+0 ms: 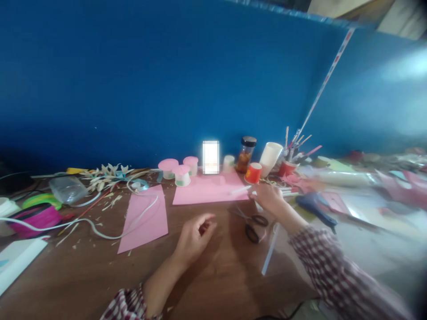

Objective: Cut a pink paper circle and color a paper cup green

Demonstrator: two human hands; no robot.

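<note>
My left hand [195,235] hovers over the brown table [83,275] with fingers loosely curled, and I see nothing in it. My right hand [270,198] reaches forward to the near right corner of a pink paper sheet [208,189]. Its fingers are pinched around a thin white stick [240,190] that lies across that corner. Black-handled scissors [251,224] lie just below this hand. A second pink sheet [145,218] lies to the left of my left hand.
Pink-capped cups [180,171], a red cup [253,173], a jar [246,154], a white cup [270,158] and a holder of sticks [290,162] line the blue wall. White ribbon, straw flowers [110,173] and tape rolls [36,213] sit left; a blue glue gun [315,206] right.
</note>
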